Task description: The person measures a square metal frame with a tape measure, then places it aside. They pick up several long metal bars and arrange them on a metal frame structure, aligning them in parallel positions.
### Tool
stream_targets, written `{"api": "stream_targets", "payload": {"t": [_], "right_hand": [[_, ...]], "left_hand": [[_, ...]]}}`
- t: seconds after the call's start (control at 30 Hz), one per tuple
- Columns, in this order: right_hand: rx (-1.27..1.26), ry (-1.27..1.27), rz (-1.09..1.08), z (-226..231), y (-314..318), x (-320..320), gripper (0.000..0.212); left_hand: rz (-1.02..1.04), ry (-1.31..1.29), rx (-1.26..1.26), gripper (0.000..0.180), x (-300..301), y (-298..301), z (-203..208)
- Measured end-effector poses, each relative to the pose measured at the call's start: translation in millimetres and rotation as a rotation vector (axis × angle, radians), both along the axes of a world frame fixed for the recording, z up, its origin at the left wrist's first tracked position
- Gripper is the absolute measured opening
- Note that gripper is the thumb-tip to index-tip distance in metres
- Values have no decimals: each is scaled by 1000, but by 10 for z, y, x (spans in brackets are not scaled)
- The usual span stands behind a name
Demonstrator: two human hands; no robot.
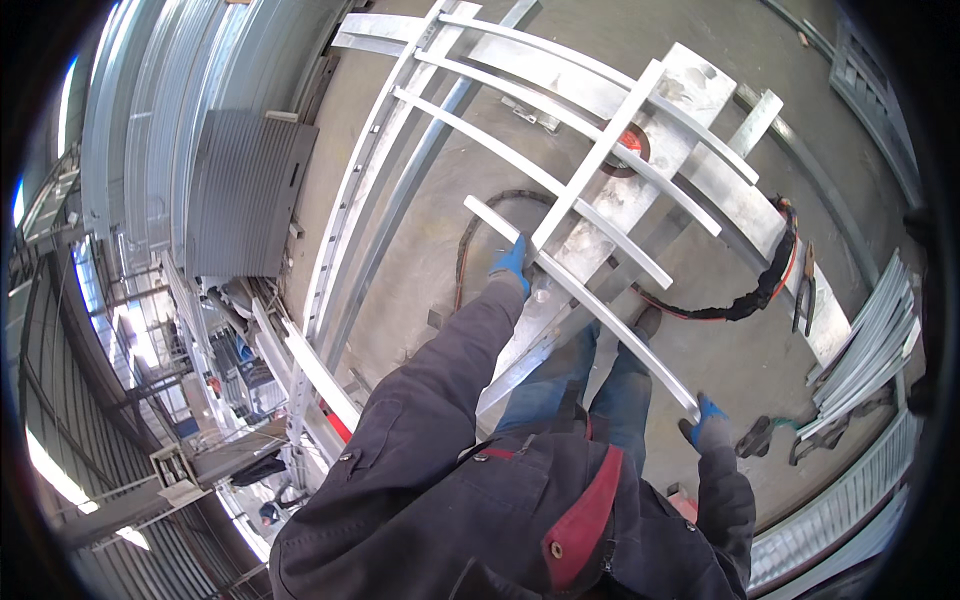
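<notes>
A slim, pale metal bar (pixel 610 318) runs slantwise in front of my legs. My left hand (pixel 512 264), in a blue glove, grips it near the place where it meets a longer metal tube (pixel 600 150). At the bar's near right end, my right hand (pixel 708 418), also gloved in blue, is closed around the tip. Several parallel metal bars (pixel 560 105) lie crosswise beyond, partly under that longer tube. They rest over wide metal beams (pixel 690 90). The undersides of both hands are hidden.
A round red object (pixel 630 146) sits by the beams. A dark cable (pixel 765 298) loops across the right side, beside a plier-like tool (pixel 804 290). Thin metal strips (pixel 865 345) lie bundled at the right. Corrugated sheets (pixel 240 195) stand at the left. Dark straps (pixel 760 437) lie on the floor.
</notes>
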State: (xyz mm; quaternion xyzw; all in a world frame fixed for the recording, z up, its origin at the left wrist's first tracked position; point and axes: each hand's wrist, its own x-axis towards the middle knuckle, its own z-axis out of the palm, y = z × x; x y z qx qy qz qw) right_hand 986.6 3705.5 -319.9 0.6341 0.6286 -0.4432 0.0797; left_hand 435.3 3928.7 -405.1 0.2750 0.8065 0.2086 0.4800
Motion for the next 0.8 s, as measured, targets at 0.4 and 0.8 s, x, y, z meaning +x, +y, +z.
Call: {"api": "stream_targets", "payload": {"t": [0.4,0.8], "right_hand": [[70,112,-63,-380,-48,-66,34],[209,83,93,-420,1429,-2116,36]], "left_hand": [[-759,592,-65,70,-207,-127,-227],[-522,317,122,83,-435,-209,-654]]}}
